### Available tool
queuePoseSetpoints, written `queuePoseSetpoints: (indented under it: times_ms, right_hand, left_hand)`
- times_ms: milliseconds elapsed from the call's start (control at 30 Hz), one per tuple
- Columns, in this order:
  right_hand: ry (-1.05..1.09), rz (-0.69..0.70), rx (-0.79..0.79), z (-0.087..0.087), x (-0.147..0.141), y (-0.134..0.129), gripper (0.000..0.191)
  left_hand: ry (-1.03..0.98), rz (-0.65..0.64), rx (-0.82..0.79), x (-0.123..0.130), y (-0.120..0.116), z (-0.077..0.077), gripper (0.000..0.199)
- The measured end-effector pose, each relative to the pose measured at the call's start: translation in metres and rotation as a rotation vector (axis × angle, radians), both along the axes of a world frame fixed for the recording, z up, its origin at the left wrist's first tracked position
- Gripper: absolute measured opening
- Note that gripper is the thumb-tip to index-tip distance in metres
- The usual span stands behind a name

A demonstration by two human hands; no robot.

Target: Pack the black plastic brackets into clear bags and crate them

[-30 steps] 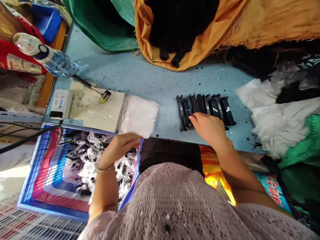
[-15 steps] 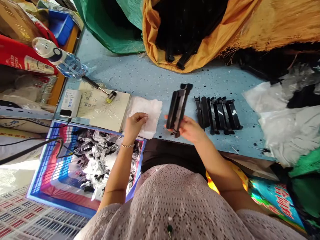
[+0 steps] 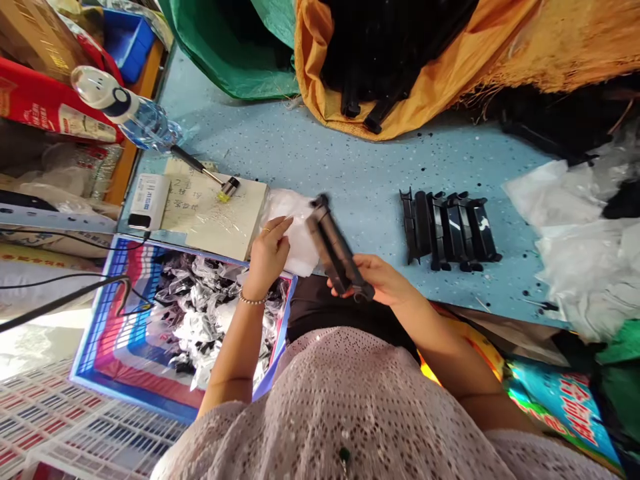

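Two long black plastic parts (image 3: 333,247), side by side and a little blurred, are in my right hand (image 3: 383,279). They slant above the front edge of the table, with the lower ends near my fingers. My left hand (image 3: 270,253) rests at the left edge of a stack of thin clear plastic bags (image 3: 300,230). Its fingers are stretched over the bags, and the thumb is apart from them. Farther right, a row of several similar black parts (image 3: 445,230) lies on the blue speckled table (image 3: 350,167).
A blue basket (image 3: 145,403) of wrapped pieces stands at front left. Behind it are a cardboard sheet (image 3: 220,220), a screwdriver-like tool (image 3: 200,167), a white box (image 3: 150,200) and a water bottle (image 3: 135,113). Orange (image 3: 320,80) and green sacks (image 3: 225,60) line the back; plastic bags (image 3: 575,247) lie right.
My right hand has lowered the two black parts toward me and tilted their tops to the left. My left fingers have gone from pinched to stretched out over the bags. The view has shifted slightly.
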State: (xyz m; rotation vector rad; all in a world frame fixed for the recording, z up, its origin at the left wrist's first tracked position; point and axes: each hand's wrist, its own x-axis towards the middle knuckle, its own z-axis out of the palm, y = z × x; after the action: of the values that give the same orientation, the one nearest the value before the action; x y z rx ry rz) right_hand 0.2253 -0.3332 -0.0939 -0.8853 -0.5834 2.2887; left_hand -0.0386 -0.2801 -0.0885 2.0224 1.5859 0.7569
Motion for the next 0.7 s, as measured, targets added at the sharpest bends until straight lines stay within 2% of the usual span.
queuePoseSetpoints:
  times_ms: [67, 133, 200, 267, 300, 400, 467, 500, 567, 633, 700]
  right_hand:
    - [0.107, 0.149, -0.138, -0.008, -0.005, -0.007, 0.038]
    - [0.163, 0.115, -0.218, -0.020, -0.012, -0.005, 0.042]
    - [0.150, 0.033, -0.217, -0.030, -0.021, 0.003, 0.044]
    - [0.034, -0.026, -0.123, -0.034, -0.029, 0.010, 0.040]
    - [-0.076, -0.049, -0.028, -0.033, -0.033, 0.013, 0.037]
    - [-0.555, -0.137, 0.357, -0.027, -0.040, 0.011, 0.025]
    - [-0.784, -0.135, 0.532, -0.024, -0.040, 0.005, 0.014]
    - [-0.812, -0.102, 0.560, -0.024, -0.038, 0.003, 0.010]
    - [-0.718, -0.024, 0.517, -0.025, -0.031, 0.001, 0.010]
    - [-0.604, -0.034, 0.436, -0.025, -0.025, 0.005, 0.028]
    - [-0.587, -0.134, 0.433, -0.022, -0.021, 0.014, 0.055]
  left_hand:
    - [-0.040, -0.027, 0.009, 0.000, 0.000, -0.001, 0.054]
    - [-0.027, -0.092, 0.055, 0.001, -0.005, 0.000, 0.061]
    - [0.003, -0.205, 0.129, 0.005, -0.017, 0.002, 0.068]
    - [0.006, -0.364, 0.177, 0.014, -0.032, 0.004, 0.075]
    - [0.000, -0.438, 0.181, 0.019, -0.039, 0.004, 0.078]
    - [-0.035, -0.585, 0.124, 0.032, -0.053, 0.003, 0.077]
    - [-0.049, -0.617, 0.087, 0.035, -0.054, 0.001, 0.071]
    - [-0.063, -0.621, 0.079, 0.035, -0.054, 0.000, 0.067]
    - [-0.103, -0.592, 0.075, 0.034, -0.052, -0.001, 0.057]
    - [-0.165, -0.536, 0.073, 0.032, -0.052, 0.001, 0.046]
    - [-0.224, -0.482, 0.048, 0.030, -0.055, 0.010, 0.040]
